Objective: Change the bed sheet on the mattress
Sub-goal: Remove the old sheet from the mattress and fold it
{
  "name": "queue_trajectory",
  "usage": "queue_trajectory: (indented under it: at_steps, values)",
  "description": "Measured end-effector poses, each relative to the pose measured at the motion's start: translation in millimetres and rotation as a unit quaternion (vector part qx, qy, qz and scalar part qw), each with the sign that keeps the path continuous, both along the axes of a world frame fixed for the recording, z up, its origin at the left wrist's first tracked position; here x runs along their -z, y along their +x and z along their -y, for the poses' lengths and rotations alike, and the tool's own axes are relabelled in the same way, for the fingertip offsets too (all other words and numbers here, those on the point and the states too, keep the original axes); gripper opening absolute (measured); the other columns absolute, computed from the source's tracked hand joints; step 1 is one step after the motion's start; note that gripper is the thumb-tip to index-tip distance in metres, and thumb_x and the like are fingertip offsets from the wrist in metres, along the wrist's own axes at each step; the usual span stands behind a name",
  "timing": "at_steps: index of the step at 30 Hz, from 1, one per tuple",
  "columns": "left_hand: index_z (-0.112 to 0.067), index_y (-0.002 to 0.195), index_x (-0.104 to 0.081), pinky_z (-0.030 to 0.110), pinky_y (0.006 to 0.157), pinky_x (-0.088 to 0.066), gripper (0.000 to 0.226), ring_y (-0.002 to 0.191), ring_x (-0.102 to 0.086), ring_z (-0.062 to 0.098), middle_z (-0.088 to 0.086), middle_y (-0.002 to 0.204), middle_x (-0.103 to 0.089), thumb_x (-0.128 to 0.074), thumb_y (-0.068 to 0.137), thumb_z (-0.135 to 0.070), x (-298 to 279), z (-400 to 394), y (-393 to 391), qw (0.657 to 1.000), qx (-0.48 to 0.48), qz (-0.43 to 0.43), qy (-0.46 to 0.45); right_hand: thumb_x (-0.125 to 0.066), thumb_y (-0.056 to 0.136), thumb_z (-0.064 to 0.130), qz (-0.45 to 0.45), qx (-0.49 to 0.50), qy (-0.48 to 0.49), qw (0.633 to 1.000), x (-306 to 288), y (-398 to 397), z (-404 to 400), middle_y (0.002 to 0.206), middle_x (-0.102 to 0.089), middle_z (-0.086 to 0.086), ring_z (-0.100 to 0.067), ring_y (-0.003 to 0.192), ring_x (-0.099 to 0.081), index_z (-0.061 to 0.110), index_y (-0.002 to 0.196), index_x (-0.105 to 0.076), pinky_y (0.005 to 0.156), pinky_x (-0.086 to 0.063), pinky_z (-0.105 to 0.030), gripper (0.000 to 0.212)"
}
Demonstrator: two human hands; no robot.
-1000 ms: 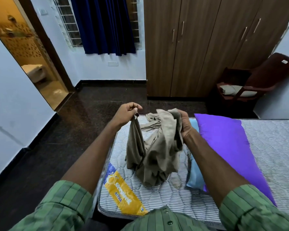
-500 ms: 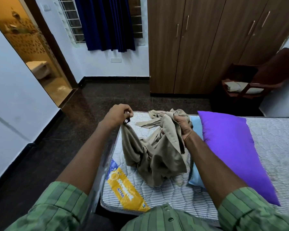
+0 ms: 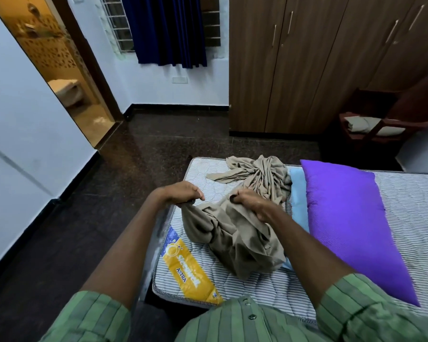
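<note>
A crumpled beige bed sheet [image 3: 247,218] lies bunched on the bare striped mattress [image 3: 405,193], near its left corner. My left hand [image 3: 181,193] grips one edge of the sheet at the mattress's left side. My right hand [image 3: 252,203] clutches a fold in the middle of the bundle. Part of the sheet trails toward the far edge of the mattress. A yellow brand label [image 3: 188,270] is sewn on the mattress corner below the sheet.
A purple pillow [image 3: 351,223] lies on the mattress right of the sheet, over a light blue pillow [image 3: 298,193]. Dark floor [image 3: 97,218] stretches left. A wooden wardrobe [image 3: 307,65] stands ahead, a chair [image 3: 381,119] with folded cloth at right, an open doorway [image 3: 59,70] at left.
Both hands have dropped from chest height to just above the mattress, bringing the sheet down so most of it now rests on the bed.
</note>
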State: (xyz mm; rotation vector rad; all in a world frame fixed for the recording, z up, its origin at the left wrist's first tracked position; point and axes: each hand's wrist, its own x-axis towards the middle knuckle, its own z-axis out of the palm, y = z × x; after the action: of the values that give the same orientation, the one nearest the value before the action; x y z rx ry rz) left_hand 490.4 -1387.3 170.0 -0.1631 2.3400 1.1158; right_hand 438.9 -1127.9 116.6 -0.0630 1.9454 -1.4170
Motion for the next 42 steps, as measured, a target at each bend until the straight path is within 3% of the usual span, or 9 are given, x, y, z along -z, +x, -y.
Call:
queue_trajectory:
  at_steps: [2,6,11,17,28,30,34,38,42]
  values:
    - [-0.017,0.09,-0.071,0.018,0.047,-0.03,0.014,0.05,-0.036,0.007,0.002,0.065,-0.051,-0.063,0.101,-0.013,4.8,-3.8,13.5,0.996,-0.039,-0.002,0.086,-0.067,0.088,0.004,-0.059,-0.039,0.037,0.997,11.0,12.1,9.1,0.093,-0.068,-0.008,-0.021,0.09,-0.062,0.011,0.095,-0.073,0.079,-0.049,-0.034,0.012]
    - [-0.012,0.1,-0.066,0.018,0.055,-0.039,0.016,0.062,-0.048,0.007,-0.001,0.073,-0.058,-0.066,0.094,0.003,19.4,-10.9,46.0,0.973,-0.075,-0.002,0.217,-0.068,0.079,-0.001,-0.159,-0.127,0.029,0.979,26.2,49.1,31.3,0.128,-0.068,-0.016,-0.013,0.105,-0.069,0.013,0.142,-0.059,0.088,-0.056,-0.029,0.065]
    - [-0.005,0.107,-0.061,0.021,0.059,-0.044,0.032,0.058,-0.044,0.008,0.001,0.067,-0.047,-0.072,0.085,0.014,49.8,-7.8,87.9,0.95,-0.093,0.065,0.29,-0.065,0.078,0.006,-0.211,-0.194,0.062,0.956,53.4,95.7,65.4,0.064,-0.067,0.007,0.0,0.06,-0.057,0.018,0.074,-0.071,0.058,-0.051,-0.034,0.015]
    - [-0.009,0.101,-0.064,0.021,0.048,-0.044,0.039,0.05,-0.052,0.013,0.009,0.07,-0.065,-0.079,0.067,0.001,103.1,-1.7,147.5,0.954,-0.171,0.193,0.152,-0.069,0.059,0.023,-0.198,-0.297,0.174,0.918,108.7,118.7,52.1,0.066,-0.07,-0.003,-0.017,0.065,-0.065,0.017,0.078,-0.079,0.06,-0.054,-0.037,0.021]
    - [-0.006,0.084,-0.071,0.018,0.043,-0.044,0.011,0.04,-0.052,0.008,0.003,0.056,-0.062,-0.081,0.08,-0.003,121.3,-14.6,168.1,0.952,-0.149,0.263,0.039,-0.071,0.076,0.0,-0.102,-0.218,0.083,0.967,141.0,134.0,39.5,0.082,-0.08,0.001,-0.003,0.074,-0.069,0.014,0.084,-0.083,0.075,-0.055,-0.031,0.02]
    - [-0.01,0.084,-0.068,0.018,0.042,-0.044,0.015,0.04,-0.049,0.008,0.002,0.05,-0.056,-0.068,0.087,0.004,115.8,-12.8,163.9,0.953,-0.186,0.232,0.053,-0.072,0.076,0.0,-0.081,-0.208,0.068,0.972,141.3,127.5,39.0,0.082,-0.08,-0.003,-0.006,0.074,-0.067,0.013,0.084,-0.084,0.074,-0.056,-0.033,0.019]
    - [-0.02,0.118,-0.073,0.023,0.051,-0.052,0.047,0.058,-0.053,0.015,0.013,0.082,-0.06,-0.047,0.09,0.008,109.1,-4.4,153.9,0.953,-0.183,0.217,0.102,-0.073,0.079,-0.003,-0.03,-0.219,0.054,0.974,134.2,115.0,34.0,0.095,-0.078,-0.018,-0.011,0.081,-0.064,0.005,0.094,-0.082,0.075,-0.05,-0.027,0.019]
    - [-0.009,0.115,-0.077,0.022,0.054,-0.05,0.041,0.064,-0.054,0.011,0.005,0.088,-0.066,-0.048,0.093,0.009,101.8,-7.6,151.1,0.958,-0.167,0.197,0.125,-0.066,0.085,-0.003,-0.076,-0.12,0.054,0.988,132.9,102.1,30.5,0.095,-0.08,-0.007,-0.008,0.085,-0.069,0.007,0.092,-0.081,0.084,-0.051,-0.026,0.02]
    - [-0.004,0.116,-0.073,0.019,0.053,-0.048,0.033,0.061,-0.054,0.008,0.004,0.085,-0.067,-0.046,0.101,0.006,97.9,-13.3,147.7,0.913,-0.298,0.164,0.226,-0.071,0.086,0.004,-0.089,-0.049,0.044,0.994,124.1,90.6,27.0,0.082,-0.077,-0.003,-0.006,0.075,-0.065,0.005,0.083,-0.078,0.077,-0.051,-0.028,0.007]
